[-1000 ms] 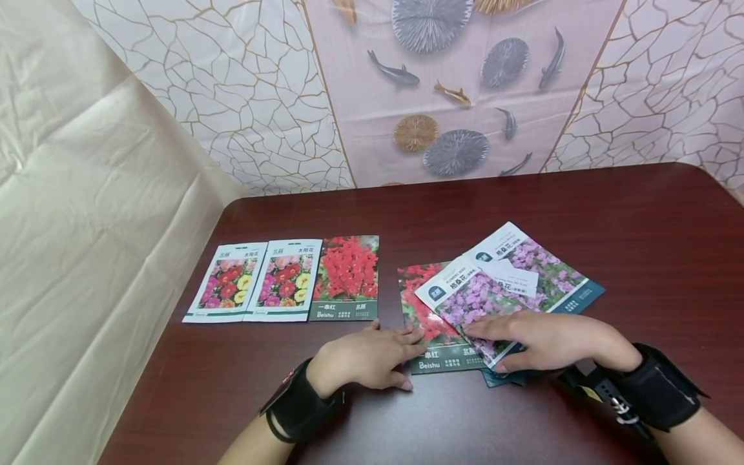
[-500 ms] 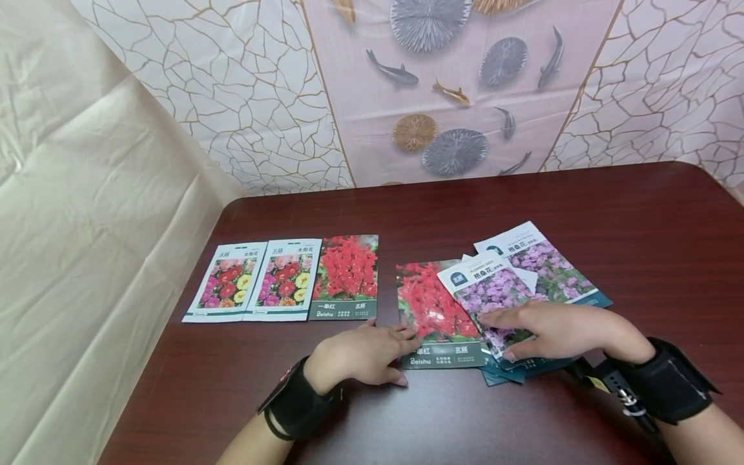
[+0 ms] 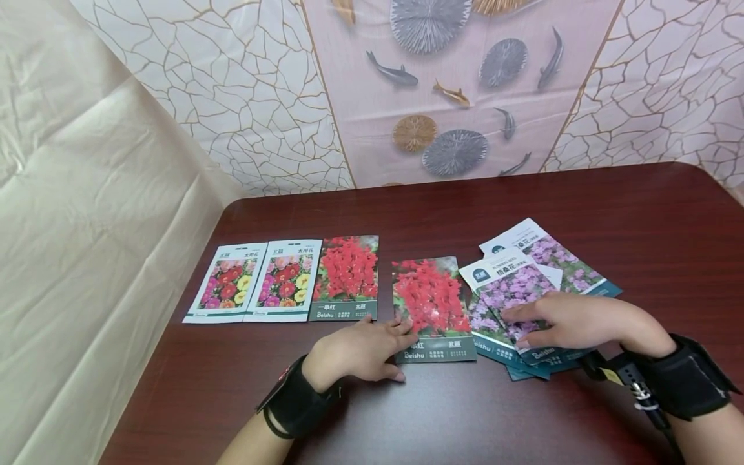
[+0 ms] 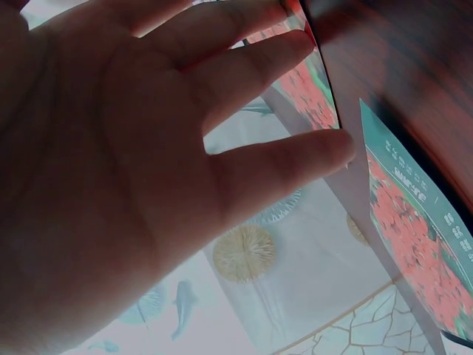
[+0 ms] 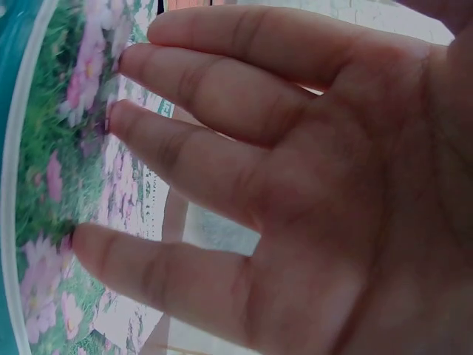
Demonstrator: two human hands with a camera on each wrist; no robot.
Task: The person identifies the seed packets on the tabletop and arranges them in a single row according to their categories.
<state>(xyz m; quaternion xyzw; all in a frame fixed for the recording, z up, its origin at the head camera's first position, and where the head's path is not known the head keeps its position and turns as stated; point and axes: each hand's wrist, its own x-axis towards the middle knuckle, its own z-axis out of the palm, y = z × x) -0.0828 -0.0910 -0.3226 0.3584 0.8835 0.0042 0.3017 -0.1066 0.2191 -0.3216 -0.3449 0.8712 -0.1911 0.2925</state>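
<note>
My left hand (image 3: 363, 349) lies with spread, fairly straight fingers, its fingertips on the left edge of a red-flower seed packet (image 3: 434, 300) in the middle of the table. In the left wrist view the fingers (image 4: 288, 163) reach toward the packet's edge. My right hand (image 3: 587, 323) rests its fingertips on a purple-flower seed packet (image 3: 511, 284), the top one of a fanned pile. Straight fingers (image 5: 177, 159) press the flower print in the right wrist view. Beneath it, another purple packet (image 3: 560, 258) sticks out at the back right, and lower packets are mostly hidden.
Left of the middle, two white seed packets with mixed flowers (image 3: 229, 284) (image 3: 285, 281) and one red-flower packet (image 3: 347, 278) lie side by side in a row. The dark red wooden table (image 3: 668, 245) ends at a patterned cloth (image 3: 267, 97) behind and a cream cloth (image 3: 87, 245) on the left.
The right hand has slid the purple packets rightward, baring all of the red-flower packet's right side. The red packet has turned straighter and shifted slightly back and left. The left hand has barely moved.
</note>
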